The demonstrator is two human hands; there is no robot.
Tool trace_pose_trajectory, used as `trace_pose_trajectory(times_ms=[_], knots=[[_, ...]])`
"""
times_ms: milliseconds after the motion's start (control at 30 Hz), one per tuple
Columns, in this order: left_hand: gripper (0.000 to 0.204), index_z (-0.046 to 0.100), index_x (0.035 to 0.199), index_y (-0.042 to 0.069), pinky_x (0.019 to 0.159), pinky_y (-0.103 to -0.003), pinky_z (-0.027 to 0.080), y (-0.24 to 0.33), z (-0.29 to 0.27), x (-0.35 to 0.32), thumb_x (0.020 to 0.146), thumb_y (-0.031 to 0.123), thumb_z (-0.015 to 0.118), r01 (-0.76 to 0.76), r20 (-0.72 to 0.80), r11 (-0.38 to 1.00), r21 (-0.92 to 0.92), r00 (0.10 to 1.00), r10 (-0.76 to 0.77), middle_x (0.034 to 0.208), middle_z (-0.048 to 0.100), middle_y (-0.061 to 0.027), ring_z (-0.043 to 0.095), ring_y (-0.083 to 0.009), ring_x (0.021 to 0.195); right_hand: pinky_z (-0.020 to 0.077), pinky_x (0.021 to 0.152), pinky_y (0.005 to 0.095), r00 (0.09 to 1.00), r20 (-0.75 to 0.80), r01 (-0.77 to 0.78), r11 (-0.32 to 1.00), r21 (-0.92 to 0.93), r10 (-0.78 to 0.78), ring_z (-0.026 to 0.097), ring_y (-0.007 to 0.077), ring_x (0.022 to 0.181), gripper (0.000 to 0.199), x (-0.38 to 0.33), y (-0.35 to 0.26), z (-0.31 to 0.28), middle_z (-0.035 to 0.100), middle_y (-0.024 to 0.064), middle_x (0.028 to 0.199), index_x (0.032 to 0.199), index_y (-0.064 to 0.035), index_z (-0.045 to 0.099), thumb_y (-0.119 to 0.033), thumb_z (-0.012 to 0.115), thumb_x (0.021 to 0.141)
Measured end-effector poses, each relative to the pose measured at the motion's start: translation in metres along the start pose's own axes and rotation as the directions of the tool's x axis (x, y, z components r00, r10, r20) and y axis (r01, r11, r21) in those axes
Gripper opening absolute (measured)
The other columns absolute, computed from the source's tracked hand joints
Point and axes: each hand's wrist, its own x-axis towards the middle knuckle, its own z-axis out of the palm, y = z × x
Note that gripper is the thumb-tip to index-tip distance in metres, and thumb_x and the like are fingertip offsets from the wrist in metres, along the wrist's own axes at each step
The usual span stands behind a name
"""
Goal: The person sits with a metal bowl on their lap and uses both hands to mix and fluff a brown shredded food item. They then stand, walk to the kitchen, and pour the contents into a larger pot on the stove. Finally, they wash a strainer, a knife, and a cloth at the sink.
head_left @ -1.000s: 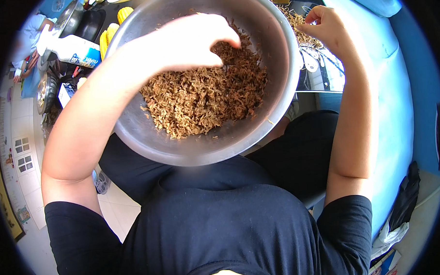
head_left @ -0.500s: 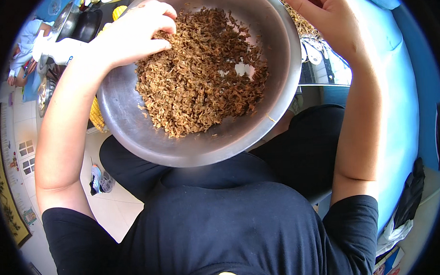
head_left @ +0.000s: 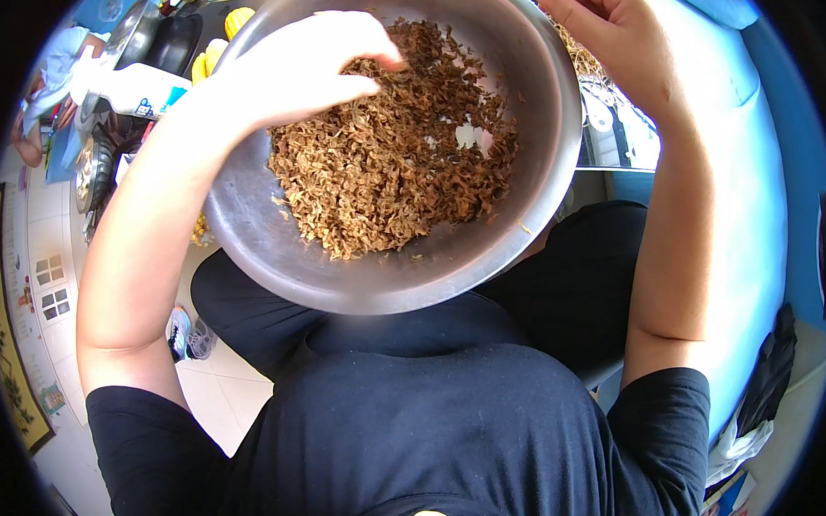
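A wide metal basin (head_left: 341,295) rests over my lap, tilted, with a heap of dried brown shreds (head_left: 383,186) in it, like dried petals or leaves. My left hand (head_left: 320,66) hovers over the left part of the heap, fingers curved, with a gap between thumb and fingertips and nothing seen in it. Just beyond the basin's far right rim, my right hand (head_left: 605,28) has its thumb and fingers drawn together at the picture's top. Whatever that pinch may hold is too small to make out.
Corn cobs (head_left: 239,21) and a white bottle (head_left: 134,93) lie past the basin at the left, near dark pans (head_left: 171,43). Thin straw-like strands (head_left: 583,56) sit behind the right rim. Shoes (head_left: 190,337) stand on the tiled floor. Another person (head_left: 56,70) is at the far left.
My left hand has moved right across the heap, its thumb and fingers still apart. The basin appears slightly further right. My right hand has hardly moved.
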Motion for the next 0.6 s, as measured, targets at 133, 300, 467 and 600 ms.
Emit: trace_pose_trajectory(times_ms=[133, 300, 467, 600], knots=[[0.035, 0.057, 0.106, 0.006, 0.091, -0.035, 0.041, 0.020, 0.021, 0.028, 0.075, 0.022, 0.063, -0.032, 0.001, 0.991, 0.129, 0.999, 0.032, 0.105, 0.053, -0.0089, 0.052, -0.0255, 0.102, 0.0402, 0.051, 0.0242, 0.998, -0.014, 0.062, 0.997, 0.043, -0.062, 0.051, 0.0081, 0.056, 0.023, 0.003, 0.012, 0.001, 0.059, 0.0046, 0.062, 0.080, 0.0021, 0.064, -0.020, 0.062, 0.082], [0.021, 0.062, 0.089, 0.008, 0.085, -0.037, 0.044, 0.033, 0.029, 0.037, 0.074, 0.023, 0.064, 0.148, 0.091, 0.925, 0.350, 0.977, -0.191, 0.099, 0.053, -0.0054, 0.054, -0.0238, 0.098, 0.0405, 0.051, 0.0254, 0.984, -0.062, 0.170, 0.985, 0.006, -0.169, 0.052, 0.0095, 0.055, 0.023, 0.005, 0.014, 0.006, 0.059, 0.0055, 0.061, 0.078, 0.0015, 0.064, -0.021, 0.062, 0.081], [0.013, 0.054, 0.071, 0.007, 0.075, -0.035, 0.045, 0.011, -0.011, 0.016, 0.070, 0.016, 0.064, 0.125, 0.080, 0.934, 0.335, 0.984, -0.161, 0.084, 0.053, -0.0055, 0.053, -0.0221, 0.087, 0.0411, 0.051, 0.0270, 0.949, -0.115, 0.279, 0.953, -0.120, -0.293, 0.053, 0.0119, 0.054, 0.023, -0.006, 0.010, -0.001, 0.059, 0.0075, 0.061, 0.077, 0.0004, 0.064, -0.022, 0.061, 0.081], [0.017, 0.054, 0.071, 0.007, 0.074, -0.033, 0.044, 0.038, -0.015, 0.024, 0.066, 0.018, 0.067, 0.149, 0.027, 0.950, 0.276, 0.986, -0.163, 0.083, 0.052, -0.0045, 0.053, -0.0212, 0.085, 0.0414, 0.051, 0.0275, 0.990, -0.028, 0.140, 0.990, -0.034, -0.141, 0.054, 0.0132, 0.054, 0.024, 0.005, 0.015, -0.008, 0.059, 0.0086, 0.061, 0.076, 0.0001, 0.064, -0.023, 0.061, 0.081]])
